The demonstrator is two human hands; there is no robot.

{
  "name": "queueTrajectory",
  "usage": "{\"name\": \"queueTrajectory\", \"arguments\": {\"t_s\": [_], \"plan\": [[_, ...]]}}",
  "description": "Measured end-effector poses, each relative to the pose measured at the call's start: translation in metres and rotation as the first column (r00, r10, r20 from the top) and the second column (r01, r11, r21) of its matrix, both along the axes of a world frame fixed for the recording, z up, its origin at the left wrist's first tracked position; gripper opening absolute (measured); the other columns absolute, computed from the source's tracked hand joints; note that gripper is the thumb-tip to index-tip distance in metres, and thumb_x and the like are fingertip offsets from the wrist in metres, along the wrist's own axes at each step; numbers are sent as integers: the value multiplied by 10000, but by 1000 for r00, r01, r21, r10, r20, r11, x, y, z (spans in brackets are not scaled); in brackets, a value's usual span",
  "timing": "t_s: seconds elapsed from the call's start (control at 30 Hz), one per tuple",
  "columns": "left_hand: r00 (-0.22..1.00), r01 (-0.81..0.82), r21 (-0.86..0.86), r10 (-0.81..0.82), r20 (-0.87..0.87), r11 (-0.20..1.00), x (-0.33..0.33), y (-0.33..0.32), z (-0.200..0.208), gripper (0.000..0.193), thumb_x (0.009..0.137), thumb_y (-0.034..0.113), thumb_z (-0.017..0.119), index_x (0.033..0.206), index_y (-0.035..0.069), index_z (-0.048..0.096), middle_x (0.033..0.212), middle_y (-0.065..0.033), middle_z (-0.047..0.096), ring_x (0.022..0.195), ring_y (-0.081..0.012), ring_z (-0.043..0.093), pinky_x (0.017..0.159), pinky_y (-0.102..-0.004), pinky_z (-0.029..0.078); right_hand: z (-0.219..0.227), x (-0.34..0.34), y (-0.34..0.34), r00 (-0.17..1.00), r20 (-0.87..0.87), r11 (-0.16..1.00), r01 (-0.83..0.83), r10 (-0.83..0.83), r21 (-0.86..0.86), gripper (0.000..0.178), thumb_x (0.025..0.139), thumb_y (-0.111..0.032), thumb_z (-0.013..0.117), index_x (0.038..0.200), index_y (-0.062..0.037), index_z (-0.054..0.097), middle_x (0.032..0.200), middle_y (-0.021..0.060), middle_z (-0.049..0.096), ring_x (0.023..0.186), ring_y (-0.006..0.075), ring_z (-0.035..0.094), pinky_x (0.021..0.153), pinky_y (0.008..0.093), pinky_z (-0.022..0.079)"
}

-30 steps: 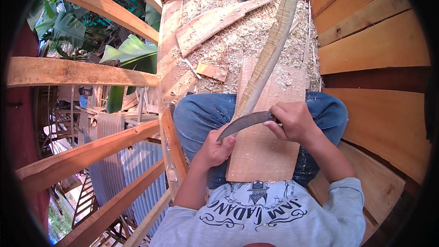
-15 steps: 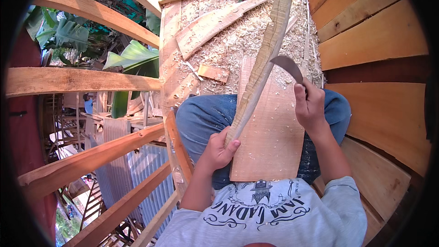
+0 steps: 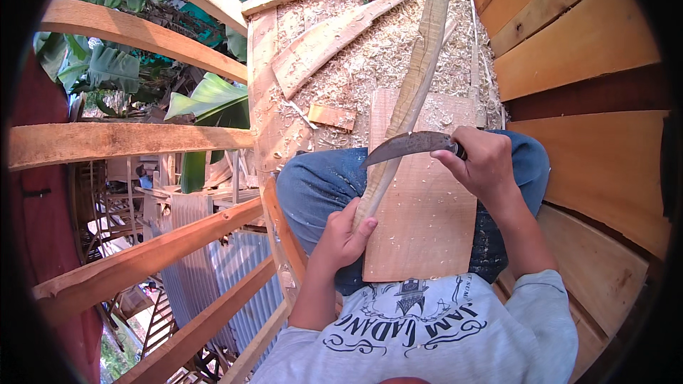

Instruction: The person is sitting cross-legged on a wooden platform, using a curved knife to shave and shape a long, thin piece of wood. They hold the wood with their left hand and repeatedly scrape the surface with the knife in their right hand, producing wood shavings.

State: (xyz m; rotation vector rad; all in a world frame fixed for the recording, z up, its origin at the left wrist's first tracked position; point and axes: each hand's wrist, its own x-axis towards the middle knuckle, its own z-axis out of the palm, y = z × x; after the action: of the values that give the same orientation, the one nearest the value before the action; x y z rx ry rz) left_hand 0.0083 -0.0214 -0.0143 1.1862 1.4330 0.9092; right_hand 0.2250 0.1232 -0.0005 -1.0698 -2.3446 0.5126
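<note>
We grip the long wooden strip (image 3: pixel 416 85) near its lower end with our left hand (image 3: pixel 345 235), steadying it slanted across the flat board (image 3: pixel 427 220) on our lap, while our right hand (image 3: pixel 484 167) closes on the curved knife (image 3: pixel 405 148), blade against the strip for shaving, shavings (image 3: pixel 370 64) littering the floor.

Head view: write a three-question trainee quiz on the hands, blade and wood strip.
1. True or false: the curved blade lies across the long wood strip.
2. Which hand grips the strip's lower end? A left hand; B right hand
3. Fill in: the flat board rests on the person's ____.

Key: 1 true; 2 A; 3 lap, with wood shavings covering the floor beyond.
</note>
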Motion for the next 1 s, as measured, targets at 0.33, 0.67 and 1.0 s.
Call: {"name": "queueTrajectory", "arguments": {"t_s": [0.33, 0.67, 1.0], "plan": [[1000, -18, 33, 19, -9, 999, -2, -4, -5, 228, 893, 177, 580, 982, -31, 551, 627, -137, 536, 538, -242, 563, 522, -317, 416, -8, -9, -11, 995, -88, 999, -50, 50, -1, 408, 773, -407, 699, 624, -68, 527, 521, 86, 496, 461, 259, 551, 426, 347, 418], [998, -7, 59, 11, -59, 998, -9, -11, -10, 233, 910, 199, 556, 973, -25, 563, 603, -94, 542, 514, -198, 557, 519, -302, 425, -4, -10, -9, 990, 38, 988, -136, 133, 75, 439, 742, -446, 703, 601, -80, 505, 525, 71, 505, 460, 258, 552, 427, 338, 422], [998, -46, 40, 48, -32, 998, -2, -7, -5, 249, 904, 205, 568, 1001, -25, 575, 585, -100, 531, 501, -191, 567, 504, -294, 420, -8, -4, 20, 996, -6, 991, 86, -86, 98, 426, 786, -447, 667, 636, -71, 534, 530, 93, 499, 455, 253, 544, 432, 348, 412]]}}
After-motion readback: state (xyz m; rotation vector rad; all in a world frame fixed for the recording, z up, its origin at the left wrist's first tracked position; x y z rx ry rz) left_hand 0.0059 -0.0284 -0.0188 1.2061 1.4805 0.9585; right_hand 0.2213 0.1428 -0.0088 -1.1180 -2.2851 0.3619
